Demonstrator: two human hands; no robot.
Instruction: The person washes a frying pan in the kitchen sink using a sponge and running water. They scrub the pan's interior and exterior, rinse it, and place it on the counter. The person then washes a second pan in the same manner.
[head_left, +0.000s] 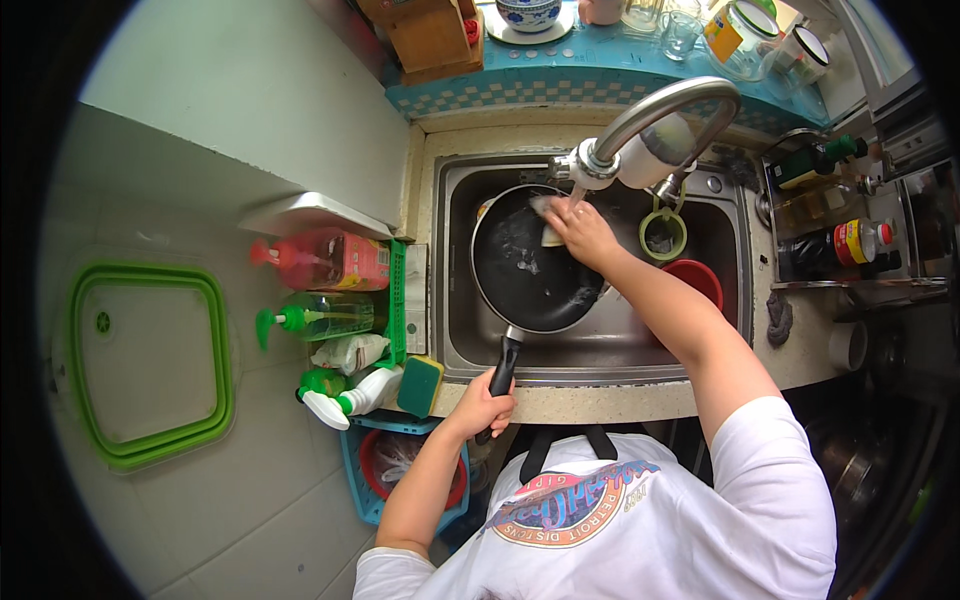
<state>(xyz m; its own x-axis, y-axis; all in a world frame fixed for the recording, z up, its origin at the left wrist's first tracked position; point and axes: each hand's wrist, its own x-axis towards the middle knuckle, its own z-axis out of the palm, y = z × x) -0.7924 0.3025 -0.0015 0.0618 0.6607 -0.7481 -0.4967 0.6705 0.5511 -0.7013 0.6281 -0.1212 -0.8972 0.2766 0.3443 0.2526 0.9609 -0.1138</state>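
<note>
My left hand (482, 405) grips the black handle (505, 367) of a dark frying pan (536, 262), which lies over the left part of a steel sink (465, 352). Suds and water spots mark the pan's inside. At the pan's upper right, my right hand (583, 229) presses a pale cloth or pad (553, 237) against the inner surface; its fingers partly cover it. Water runs from the filter fitted to a curved metal faucet (667, 90), just above my right hand. Below my right forearm, a red bowl (694, 281) shows in part.
A green strainer (663, 234) sits at the sink's right. Left of the sink are a yellow-green sponge (420, 385), a green basket (397, 300) and pump bottles (330, 315). Bottles (832, 247) lie on a rack at right. Glass jars (742, 37) stand on the ledge behind the faucet.
</note>
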